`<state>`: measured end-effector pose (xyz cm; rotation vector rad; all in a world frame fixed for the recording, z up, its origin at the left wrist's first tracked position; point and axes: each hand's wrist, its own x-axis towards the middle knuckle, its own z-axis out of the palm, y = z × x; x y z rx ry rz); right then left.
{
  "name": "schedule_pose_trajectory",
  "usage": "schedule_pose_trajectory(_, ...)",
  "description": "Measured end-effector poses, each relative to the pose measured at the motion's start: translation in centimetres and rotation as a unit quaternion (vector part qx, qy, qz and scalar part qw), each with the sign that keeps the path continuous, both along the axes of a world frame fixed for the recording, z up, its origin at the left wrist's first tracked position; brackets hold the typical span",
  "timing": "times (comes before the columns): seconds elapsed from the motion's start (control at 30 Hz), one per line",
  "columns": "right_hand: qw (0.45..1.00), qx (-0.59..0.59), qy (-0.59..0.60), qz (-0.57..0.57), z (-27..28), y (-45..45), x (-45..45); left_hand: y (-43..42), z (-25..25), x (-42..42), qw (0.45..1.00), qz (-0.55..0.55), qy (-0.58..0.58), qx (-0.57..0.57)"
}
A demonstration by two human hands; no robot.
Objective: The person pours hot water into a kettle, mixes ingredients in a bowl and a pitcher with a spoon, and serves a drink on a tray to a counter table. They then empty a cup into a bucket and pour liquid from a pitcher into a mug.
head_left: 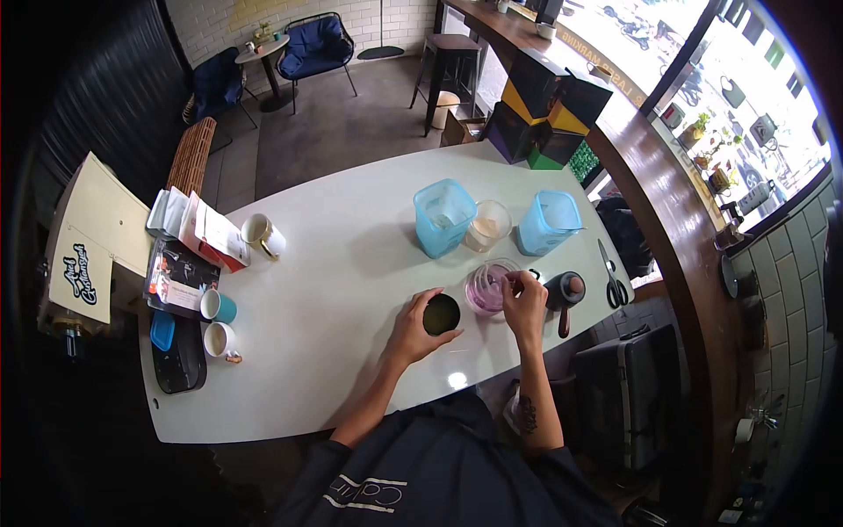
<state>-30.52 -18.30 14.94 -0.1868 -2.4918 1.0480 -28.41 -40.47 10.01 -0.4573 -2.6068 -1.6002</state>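
Note:
My left hand (410, 327) is wrapped round a small dark cup (442, 314) with greenish contents, low over the white table's front part. To its right stands a clear glass vessel (484, 292) holding pink-purple liquid. My right hand (526, 306) is at that vessel's right rim, its thumb and fingers pinched together. What they grip, if anything, is too small to make out. Just right of this hand is a dark, rounded tool with a brown handle (565, 321), lying on the table.
Behind the vessel stand a blue pitcher (439, 230), a clear cup (488, 227) and another blue container (546, 230). Black scissors (613, 283) lie near the right edge. Several mugs, including a white one (263, 237), stand at left beside papers (211, 230). Dark boxes (536, 123) are stacked at the back.

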Motion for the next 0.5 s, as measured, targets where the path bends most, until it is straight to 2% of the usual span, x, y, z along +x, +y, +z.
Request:
schedule_pose_trajectory(0.17,1.000,-0.021,0.006,0.014,0.2,0.3,0.2,-0.1,0.3,0.0,1.000,-0.004,0.001,-0.005)
schedule_pose_trajectory(0.23,0.997,0.010,0.058,0.039,1.3,0.5,0.6,-0.2,0.0,-0.1,1.000,-0.005,-0.003,-0.007)
schedule_pose_trajectory(0.37,0.999,-0.002,0.023,0.041,4.1,1.1,1.9,-0.1,-0.3,-0.1,1.000,-0.002,-0.019,-0.012)
schedule_pose_trajectory(0.5,0.999,-0.023,0.043,0.017,6.0,1.5,3.2,0.0,-0.5,-0.1,1.000,0.004,-0.030,0.004)
